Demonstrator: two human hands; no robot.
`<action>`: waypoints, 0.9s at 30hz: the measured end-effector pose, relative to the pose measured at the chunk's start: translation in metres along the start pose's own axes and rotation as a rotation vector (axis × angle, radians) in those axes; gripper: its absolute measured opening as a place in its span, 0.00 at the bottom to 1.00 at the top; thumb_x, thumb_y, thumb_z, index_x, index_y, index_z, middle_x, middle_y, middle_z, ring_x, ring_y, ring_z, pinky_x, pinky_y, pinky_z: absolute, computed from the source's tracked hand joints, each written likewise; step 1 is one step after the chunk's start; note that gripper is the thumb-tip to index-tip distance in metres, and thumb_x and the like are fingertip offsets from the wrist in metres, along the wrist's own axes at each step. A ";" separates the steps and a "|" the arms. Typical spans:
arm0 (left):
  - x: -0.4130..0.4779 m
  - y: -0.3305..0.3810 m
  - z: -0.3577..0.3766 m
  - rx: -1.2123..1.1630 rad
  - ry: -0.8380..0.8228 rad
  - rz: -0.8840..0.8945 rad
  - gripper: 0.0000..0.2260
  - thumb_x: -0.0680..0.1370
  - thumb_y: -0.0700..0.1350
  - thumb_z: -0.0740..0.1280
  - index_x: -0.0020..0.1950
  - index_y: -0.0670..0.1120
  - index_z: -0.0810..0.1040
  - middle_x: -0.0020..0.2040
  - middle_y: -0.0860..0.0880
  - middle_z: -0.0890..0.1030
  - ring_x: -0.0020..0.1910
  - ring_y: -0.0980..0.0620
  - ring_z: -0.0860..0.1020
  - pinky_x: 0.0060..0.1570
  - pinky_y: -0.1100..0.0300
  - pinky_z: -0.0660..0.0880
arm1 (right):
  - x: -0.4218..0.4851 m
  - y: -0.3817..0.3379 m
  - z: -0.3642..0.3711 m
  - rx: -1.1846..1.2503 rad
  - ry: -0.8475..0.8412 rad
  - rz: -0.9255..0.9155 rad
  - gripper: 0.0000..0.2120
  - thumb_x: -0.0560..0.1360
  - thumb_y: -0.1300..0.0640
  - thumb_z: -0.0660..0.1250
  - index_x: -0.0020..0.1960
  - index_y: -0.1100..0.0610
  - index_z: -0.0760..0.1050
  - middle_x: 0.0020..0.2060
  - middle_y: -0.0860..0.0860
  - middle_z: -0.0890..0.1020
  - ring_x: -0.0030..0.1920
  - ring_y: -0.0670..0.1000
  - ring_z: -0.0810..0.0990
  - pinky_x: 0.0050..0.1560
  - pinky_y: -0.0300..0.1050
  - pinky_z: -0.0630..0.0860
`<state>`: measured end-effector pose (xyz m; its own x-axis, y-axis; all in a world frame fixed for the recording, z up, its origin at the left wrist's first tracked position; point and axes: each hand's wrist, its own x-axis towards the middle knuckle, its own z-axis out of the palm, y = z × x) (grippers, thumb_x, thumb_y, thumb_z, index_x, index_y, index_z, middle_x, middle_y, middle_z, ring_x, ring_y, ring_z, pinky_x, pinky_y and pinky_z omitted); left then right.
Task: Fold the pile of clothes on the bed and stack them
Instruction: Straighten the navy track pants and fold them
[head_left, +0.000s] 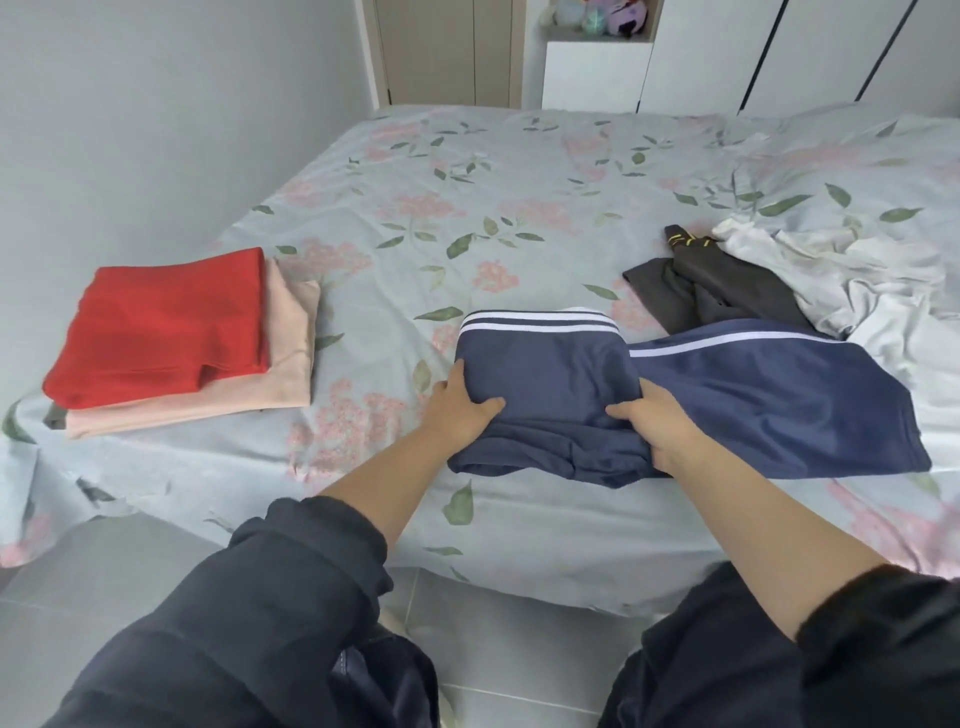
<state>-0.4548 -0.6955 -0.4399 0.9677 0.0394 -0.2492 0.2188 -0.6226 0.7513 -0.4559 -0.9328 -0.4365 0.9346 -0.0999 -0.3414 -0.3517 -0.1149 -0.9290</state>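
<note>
— Where is the navy garment (545, 374)?
— Lower centre of the frame, partly folded on the bed (467, 208). The left hand (462, 402) and the right hand (660, 421) each grip its folded part, thumbs on top.
— And the stack?
— At the left: the red garment (166, 322) lies on the pink garment (291, 364).
</note>
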 end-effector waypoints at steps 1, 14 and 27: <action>-0.002 -0.004 0.001 -0.054 0.026 0.012 0.35 0.77 0.53 0.66 0.78 0.49 0.50 0.74 0.45 0.61 0.71 0.44 0.64 0.68 0.53 0.64 | 0.001 -0.001 0.001 -0.062 0.085 -0.074 0.10 0.74 0.68 0.62 0.53 0.59 0.75 0.45 0.52 0.81 0.47 0.54 0.79 0.39 0.41 0.74; -0.046 -0.048 -0.017 -0.360 -0.153 0.184 0.18 0.68 0.37 0.75 0.49 0.50 0.71 0.41 0.53 0.75 0.34 0.65 0.76 0.36 0.70 0.72 | -0.050 0.001 0.046 -1.077 -0.238 -0.863 0.19 0.70 0.47 0.70 0.57 0.55 0.74 0.50 0.49 0.75 0.50 0.51 0.71 0.53 0.43 0.68; -0.069 -0.065 -0.022 0.778 0.246 1.096 0.05 0.63 0.36 0.67 0.29 0.42 0.72 0.26 0.48 0.72 0.22 0.48 0.71 0.20 0.64 0.64 | -0.057 0.003 0.030 -1.480 -0.297 -1.084 0.09 0.64 0.66 0.67 0.44 0.59 0.74 0.43 0.53 0.74 0.42 0.53 0.72 0.38 0.44 0.66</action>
<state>-0.5330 -0.6406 -0.4582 0.6128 -0.6683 0.4217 -0.7151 -0.6961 -0.0640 -0.5091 -0.8983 -0.4244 0.6750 0.7335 0.0801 0.7293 -0.6797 0.0784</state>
